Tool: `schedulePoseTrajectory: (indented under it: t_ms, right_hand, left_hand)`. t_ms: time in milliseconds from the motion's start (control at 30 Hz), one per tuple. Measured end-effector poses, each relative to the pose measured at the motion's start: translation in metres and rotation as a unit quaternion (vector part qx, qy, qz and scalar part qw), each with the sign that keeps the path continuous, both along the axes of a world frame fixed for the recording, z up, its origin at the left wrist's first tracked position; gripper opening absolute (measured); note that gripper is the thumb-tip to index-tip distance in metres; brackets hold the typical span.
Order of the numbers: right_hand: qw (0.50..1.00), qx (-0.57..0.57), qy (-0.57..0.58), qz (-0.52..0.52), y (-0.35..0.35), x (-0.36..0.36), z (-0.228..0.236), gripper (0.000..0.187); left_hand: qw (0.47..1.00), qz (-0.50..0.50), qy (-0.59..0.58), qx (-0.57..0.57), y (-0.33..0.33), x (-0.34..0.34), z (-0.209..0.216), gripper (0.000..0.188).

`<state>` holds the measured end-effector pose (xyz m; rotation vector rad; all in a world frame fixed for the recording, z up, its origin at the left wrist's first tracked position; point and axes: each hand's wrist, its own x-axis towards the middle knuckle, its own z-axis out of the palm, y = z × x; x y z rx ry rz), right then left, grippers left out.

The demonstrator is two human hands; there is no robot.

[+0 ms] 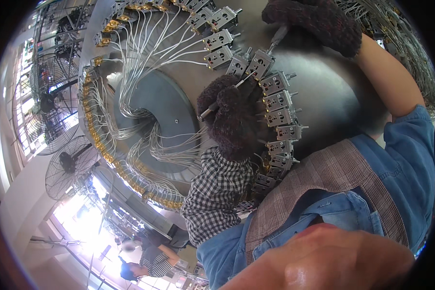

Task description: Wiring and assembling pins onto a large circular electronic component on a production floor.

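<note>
Fingers of both hands are covered by dark woolly gloves and are closed around thin tools. Under them sits a big round metal drum [324, 92], grey and shiny, which fills most of the upper view. On its face lies a flat grey disc [164, 104], and many white wires [145, 53] run from the disc area outward to the rim. Along this rim stands a ring of small grey switch blocks [275, 101], close side by side, with brass-coloured connectors [94, 133] on the far left part of the ring.

At the middle, the left hand [232, 118] rests against the switch blocks, its fingers wrapped around a thin metal rod [224, 96] whose tip touches one block. At the top, the right hand [316, 21] holds a slim screwdriver [278, 37], pointing down to a block just beside the rod's tip.

Two standing fans [67, 162] are at the left, well apart from the drum.
</note>
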<state>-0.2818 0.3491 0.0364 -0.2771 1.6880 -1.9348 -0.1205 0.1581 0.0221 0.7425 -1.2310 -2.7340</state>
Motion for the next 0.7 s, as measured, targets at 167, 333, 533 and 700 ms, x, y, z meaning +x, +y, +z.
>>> schedulePoseTrajectory:
  t_ms: [167,333,533,700]
  right_hand:
    - [0.993,-0.034,-0.036,0.109,0.013,-0.002,0.014,0.026]
    - [0.986,0.069,-0.142,0.044,0.004,0.008,0.030,0.027]
    - [0.985,0.107,-0.129,0.042,0.001,0.007,0.033,0.025]
    - [0.986,0.110,-0.117,0.045,0.001,0.004,0.029,0.023]
  left_hand:
    - [0.999,-0.022,0.006,-0.045,-0.001,-0.001,0.003,0.043]
    - [0.996,-0.052,0.013,-0.068,-0.003,-0.001,-0.002,0.045]
    - [0.995,-0.052,0.024,-0.078,-0.005,-0.003,-0.003,0.045]
    - [0.996,-0.031,0.009,-0.083,0.000,-0.004,0.000,0.044]
